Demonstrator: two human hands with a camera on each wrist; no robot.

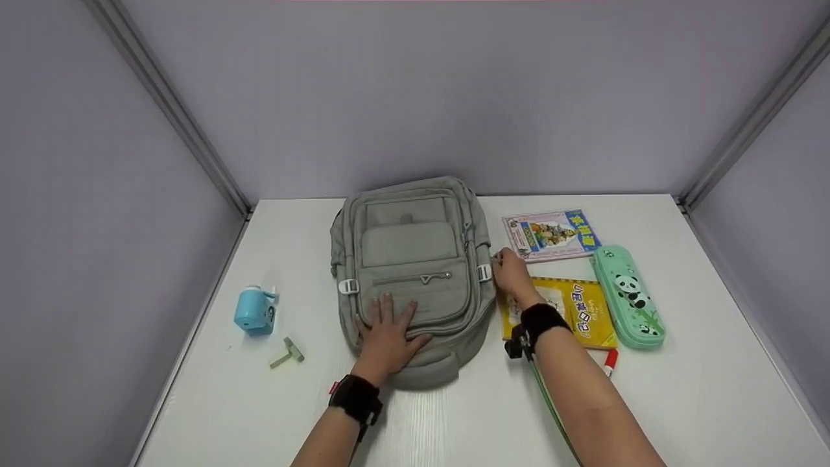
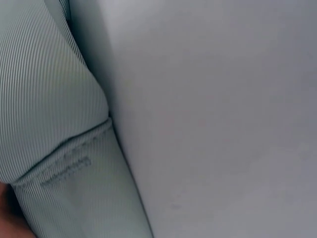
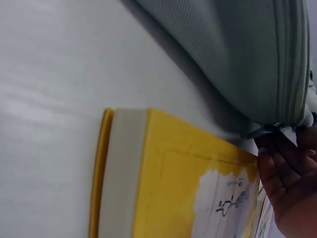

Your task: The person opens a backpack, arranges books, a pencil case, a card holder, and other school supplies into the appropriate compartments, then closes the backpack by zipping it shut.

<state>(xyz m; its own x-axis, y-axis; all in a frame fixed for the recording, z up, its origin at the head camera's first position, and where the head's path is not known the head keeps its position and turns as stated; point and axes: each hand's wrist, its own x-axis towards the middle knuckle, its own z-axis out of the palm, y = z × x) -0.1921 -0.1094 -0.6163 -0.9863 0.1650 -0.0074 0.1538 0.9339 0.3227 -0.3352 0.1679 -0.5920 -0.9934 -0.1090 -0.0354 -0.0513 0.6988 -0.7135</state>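
Note:
A grey-green backpack (image 1: 408, 243) lies on the white table, its front pocket facing up. My left hand (image 1: 387, 337) rests on its lower front, palm down with the fingers spread. Only a sliver of that hand (image 2: 12, 220) enters the left wrist view, beside ribbed fabric. At the backpack's right side, next to the white strap buckle (image 1: 484, 272), my right hand (image 1: 515, 275) pinches the bag's edge between curled fingers and thumb. In the right wrist view the fingertips tuck against the side of the bag; I cannot tell which small part they pinch.
Under the right forearm lies a yellow book (image 1: 593, 314), with a colourful booklet (image 1: 551, 235) behind it. Further right is a green panda pencil case (image 1: 629, 298); a red-capped marker (image 1: 610, 362) is nearer. On the left stand a blue pencil sharpener (image 1: 255, 310) and small green pieces (image 1: 286, 353).

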